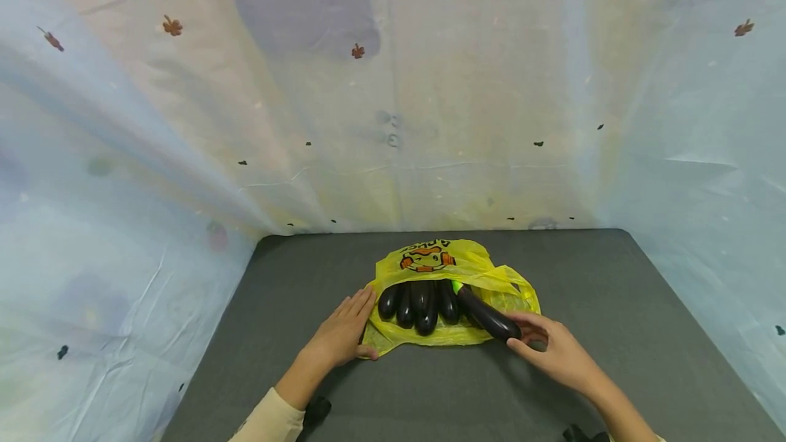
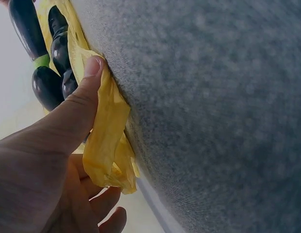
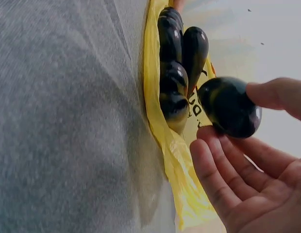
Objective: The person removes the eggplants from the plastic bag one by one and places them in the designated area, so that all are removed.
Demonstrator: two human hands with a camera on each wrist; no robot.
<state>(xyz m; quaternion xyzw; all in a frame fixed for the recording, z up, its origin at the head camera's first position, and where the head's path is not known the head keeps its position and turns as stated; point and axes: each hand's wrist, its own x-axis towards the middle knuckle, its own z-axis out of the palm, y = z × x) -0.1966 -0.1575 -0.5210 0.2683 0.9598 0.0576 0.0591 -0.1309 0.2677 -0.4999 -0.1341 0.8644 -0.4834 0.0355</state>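
A yellow plastic bag [image 1: 430, 340] lies on its side with its mouth facing me, and several dark, glossy eggplants [image 1: 424, 305] sit inside. With its thumb and fingers, my right hand [image 1: 552, 346] holds one eggplant [image 1: 488, 316] by its rounded end. That eggplant slants across the bag's mouth, its green stem end [image 1: 457, 286] pointing inward over the others. My left hand [image 1: 344, 329] rests against the bag's left edge, fingers extended and thumb spread apart at the lower corner. In the left wrist view, the thumb [image 2: 87, 92] touches the yellow plastic [image 2: 104, 141].
A dark grey table surface [image 1: 295, 278] lies beneath the bag. Pale patterned sheeting [image 1: 430, 101] hangs behind the table and along both sides. The bag's handle loop [image 1: 525, 292] spreads out at the right.
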